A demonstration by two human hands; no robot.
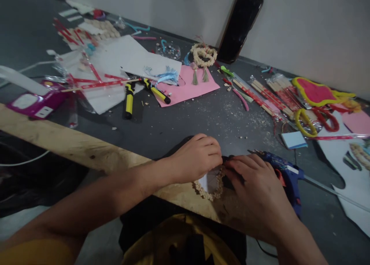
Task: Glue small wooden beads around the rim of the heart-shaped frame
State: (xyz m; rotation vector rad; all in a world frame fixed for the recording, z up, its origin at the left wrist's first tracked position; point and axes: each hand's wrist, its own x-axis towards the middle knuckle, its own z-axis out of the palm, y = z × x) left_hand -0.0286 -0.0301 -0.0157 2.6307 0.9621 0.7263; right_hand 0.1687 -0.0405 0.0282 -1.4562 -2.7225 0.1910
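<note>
At the table's wooden front edge, a small ring of beige, knobbly pieces (210, 197) lies partly under my hands. My left hand (199, 157) is closed at the ring's upper left, fingers curled and pressed together. From the other side, my right hand (258, 184) pinches near the ring's upper right. The fingertips of both hands almost meet, and what lies right between them is partly hidden. Just beyond my right hand rests a blue glue gun (286, 172) with a clear glue stick in its back. A finished-looking pair of similar beige rings (204, 56) with tassels sits farther back.
A phone (241, 26) leans on the wall. Two yellow-and-black handled tools (129, 102) lie left of centre, near pink paper (192, 86) and white sheets (111, 59). Red-wrapped chopsticks (271, 95) lie at right. A purple-based lamp (34, 99) stands at left.
</note>
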